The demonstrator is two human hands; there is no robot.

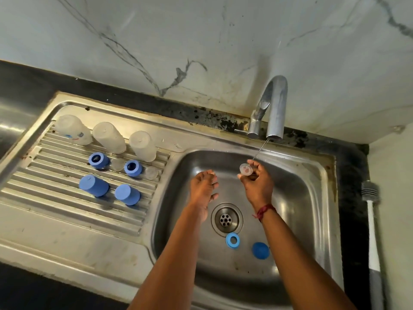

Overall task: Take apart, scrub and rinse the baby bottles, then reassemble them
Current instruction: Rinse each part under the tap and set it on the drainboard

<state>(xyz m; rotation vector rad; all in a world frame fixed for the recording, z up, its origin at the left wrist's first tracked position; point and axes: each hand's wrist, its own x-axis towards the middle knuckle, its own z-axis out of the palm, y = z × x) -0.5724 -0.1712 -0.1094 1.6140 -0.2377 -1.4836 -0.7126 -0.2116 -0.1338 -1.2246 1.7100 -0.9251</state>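
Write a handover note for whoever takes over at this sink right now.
Left hand open over the basin, empty. Right hand pinches a teat under the tap's thin stream.
Drainboard: three bottles upended, two rings, two caps, two teats, apparently washed.
Basin: one ring, one cap.
Left: finish this teat, rinse the basin pair, reassemble all three.
Brush lies right of the basin.

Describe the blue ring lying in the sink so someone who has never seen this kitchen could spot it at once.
Start at the steel sink basin and find the round drain in its floor. Just on the near side of that drain lies the blue ring. Unlike the solid, domed blue cap to its right, it is flat with an open hole through its middle.
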